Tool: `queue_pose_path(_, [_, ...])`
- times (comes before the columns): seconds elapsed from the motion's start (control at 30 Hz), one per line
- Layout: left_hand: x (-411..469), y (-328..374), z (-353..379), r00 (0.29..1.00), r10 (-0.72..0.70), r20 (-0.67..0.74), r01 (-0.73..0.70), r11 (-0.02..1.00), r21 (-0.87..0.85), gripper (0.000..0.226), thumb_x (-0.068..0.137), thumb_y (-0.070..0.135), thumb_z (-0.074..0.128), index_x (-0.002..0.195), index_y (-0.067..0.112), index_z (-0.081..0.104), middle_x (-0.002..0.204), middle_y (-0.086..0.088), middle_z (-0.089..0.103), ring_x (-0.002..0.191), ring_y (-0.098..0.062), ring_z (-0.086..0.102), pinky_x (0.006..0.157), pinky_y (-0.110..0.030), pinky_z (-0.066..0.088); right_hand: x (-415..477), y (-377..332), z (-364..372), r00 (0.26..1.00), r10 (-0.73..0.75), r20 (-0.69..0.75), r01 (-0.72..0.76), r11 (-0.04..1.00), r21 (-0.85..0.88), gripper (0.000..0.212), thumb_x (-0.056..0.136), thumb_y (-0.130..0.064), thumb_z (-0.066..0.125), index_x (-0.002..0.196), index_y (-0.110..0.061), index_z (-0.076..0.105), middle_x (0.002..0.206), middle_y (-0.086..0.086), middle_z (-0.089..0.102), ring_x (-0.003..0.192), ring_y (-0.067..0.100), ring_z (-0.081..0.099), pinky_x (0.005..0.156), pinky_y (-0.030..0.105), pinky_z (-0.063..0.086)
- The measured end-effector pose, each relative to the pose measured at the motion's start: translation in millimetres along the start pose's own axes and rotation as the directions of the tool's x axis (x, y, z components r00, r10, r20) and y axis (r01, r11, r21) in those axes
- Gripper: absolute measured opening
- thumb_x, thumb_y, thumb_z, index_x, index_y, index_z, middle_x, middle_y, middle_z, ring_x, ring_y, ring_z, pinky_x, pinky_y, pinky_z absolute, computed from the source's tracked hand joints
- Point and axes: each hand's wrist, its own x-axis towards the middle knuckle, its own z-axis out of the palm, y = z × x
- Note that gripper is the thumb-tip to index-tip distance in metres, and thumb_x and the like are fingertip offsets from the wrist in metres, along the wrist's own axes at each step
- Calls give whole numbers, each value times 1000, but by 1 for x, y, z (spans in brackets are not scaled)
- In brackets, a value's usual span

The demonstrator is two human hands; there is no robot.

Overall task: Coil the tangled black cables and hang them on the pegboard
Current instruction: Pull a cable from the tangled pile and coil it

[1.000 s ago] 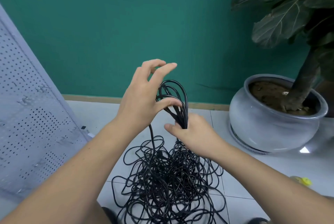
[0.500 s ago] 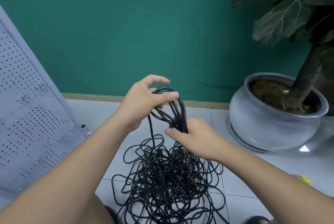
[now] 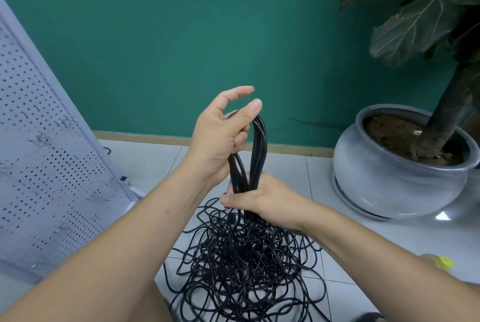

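Note:
A big tangle of thin black cable (image 3: 241,264) lies on the tiled floor in front of me. Out of it rises a narrow coil of several loops (image 3: 258,150). My right hand (image 3: 265,199) grips the bottom of that coil just above the tangle. My left hand (image 3: 220,134) holds the top of the loops, thumb pressed on them, index finger lifted free. The grey pegboard (image 3: 44,155) leans at the left, with small hooks on it.
A large grey ceramic pot (image 3: 394,171) with a broad-leaved plant stands on the floor at the right, against the green wall. A small yellow object (image 3: 444,261) lies on the tiles near my right forearm. A dark shoe tip shows at the bottom right.
My left hand dipped, then rose again, pulling the loops taut into a longer, narrower coil. My right hand has kept its grip at the coil's base.

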Motion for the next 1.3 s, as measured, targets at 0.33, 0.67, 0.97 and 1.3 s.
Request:
queue_pose_path(0.33, [17,17,-10,985,-6,-174,41,979,198,37,96,52,75,93,17,64,57,7,25,45,-14,20,46,-27,16,1,0,13,999,42,-28,-40,995,87,36,111,-33,62,79,-18,57,61,2,55,57,23,57,68,38,47])
queue_pose_path(0.67, [13,-20,0,978,-206,31,203,975,90,53,112,59,35,109,16,66,87,-6,74,83,-25,73,82,-41,61,5,-5,-22,920,74,-386,67,938,340,48,111,-38,59,68,-16,57,56,6,50,47,22,47,55,35,42])
queue_pose_path(0.97, [-32,-74,28,912,-350,213,233,871,434,48,115,48,32,113,19,70,107,-1,81,103,-15,78,102,-42,54,1,-16,-64,771,82,-632,173,928,331,52,108,-45,61,66,-16,53,58,9,49,49,24,48,59,37,40])
queue_pose_path(1.3, [-65,-95,46,897,-371,239,123,730,673,17,113,39,38,112,28,50,68,-7,74,68,-23,69,76,-44,55,4,-16,-70,596,136,-792,176,940,294,53,107,-46,62,66,-14,51,57,4,52,48,22,48,52,33,45])
